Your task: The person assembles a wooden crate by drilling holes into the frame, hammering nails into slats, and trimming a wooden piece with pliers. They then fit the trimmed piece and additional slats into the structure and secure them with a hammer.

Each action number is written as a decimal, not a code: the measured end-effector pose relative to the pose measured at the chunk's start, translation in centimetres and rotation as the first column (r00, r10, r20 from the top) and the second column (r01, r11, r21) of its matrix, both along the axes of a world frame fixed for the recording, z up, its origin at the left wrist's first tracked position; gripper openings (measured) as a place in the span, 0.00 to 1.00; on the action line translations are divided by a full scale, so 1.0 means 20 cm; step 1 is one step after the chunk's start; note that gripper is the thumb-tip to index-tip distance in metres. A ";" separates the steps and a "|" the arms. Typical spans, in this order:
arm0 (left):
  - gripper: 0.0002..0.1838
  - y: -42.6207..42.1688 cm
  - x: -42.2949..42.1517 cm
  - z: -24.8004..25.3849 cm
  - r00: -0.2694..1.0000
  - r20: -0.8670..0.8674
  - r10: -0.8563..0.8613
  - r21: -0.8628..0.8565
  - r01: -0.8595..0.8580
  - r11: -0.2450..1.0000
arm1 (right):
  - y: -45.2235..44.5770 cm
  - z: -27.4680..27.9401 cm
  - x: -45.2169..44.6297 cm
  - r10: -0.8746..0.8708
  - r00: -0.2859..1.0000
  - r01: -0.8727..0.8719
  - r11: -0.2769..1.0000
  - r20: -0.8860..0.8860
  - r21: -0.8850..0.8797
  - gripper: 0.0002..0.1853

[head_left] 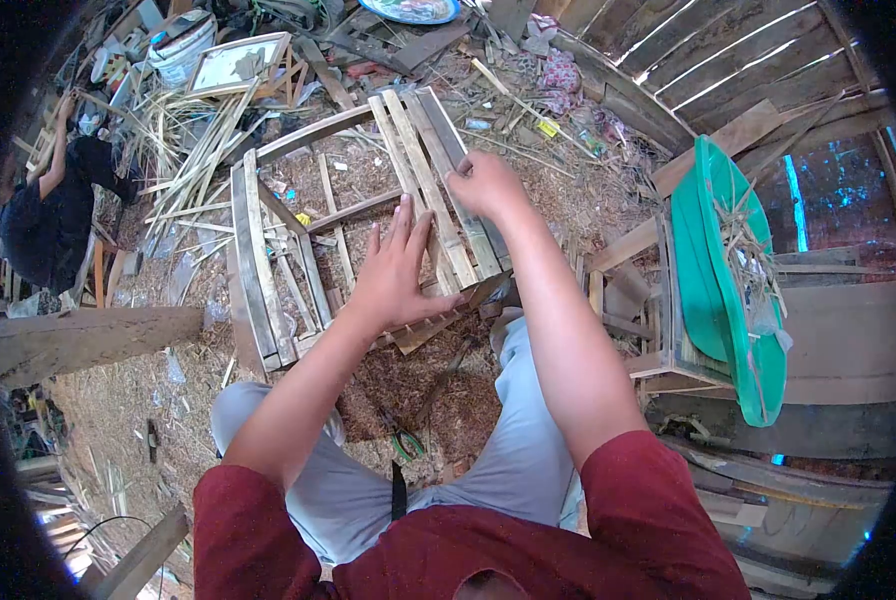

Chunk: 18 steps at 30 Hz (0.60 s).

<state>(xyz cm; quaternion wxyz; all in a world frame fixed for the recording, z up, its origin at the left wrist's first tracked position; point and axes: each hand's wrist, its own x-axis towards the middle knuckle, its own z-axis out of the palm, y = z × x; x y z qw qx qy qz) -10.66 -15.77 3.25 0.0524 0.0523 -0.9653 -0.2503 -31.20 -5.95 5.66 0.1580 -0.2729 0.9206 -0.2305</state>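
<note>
A slatted wooden frame (258,262) stands on the littered ground in front of my knees. My left hand (395,272) lies with its fingers spread on the slats at the frame's right side, thumb toward the near end. My right hand (486,186) is closed at the outer slat (446,130) on that same side, its fingers curled; what it holds, if anything, is hidden. Between my legs, pliers with green handles (406,443) lie on the ground, near a dark blade-like object (399,490).
Thin wood strips (200,150) lie heaped at the upper left, beside a white bucket (182,50). Another person (53,215) is at the far left. A thick beam (98,340) juts in from the left. A green basin (713,270) stands at the right.
</note>
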 end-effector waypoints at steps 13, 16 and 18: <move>0.68 0.00 0.00 -0.02 1.000 -0.016 0.011 -0.021 -0.012 1.000 | 0.00 -0.02 -0.01 0.003 1.000 -0.003 1.000 0.019 0.009 0.21; 0.67 0.01 0.00 -0.03 0.999 -0.002 0.035 0.007 -0.035 0.999 | 0.00 -0.03 -0.01 -0.001 0.999 0.001 1.000 0.038 0.011 0.22; 0.67 0.01 0.00 -0.03 0.999 -0.002 0.035 0.011 -0.035 0.999 | 0.00 -0.03 -0.01 -0.001 0.999 0.001 1.000 0.033 0.018 0.22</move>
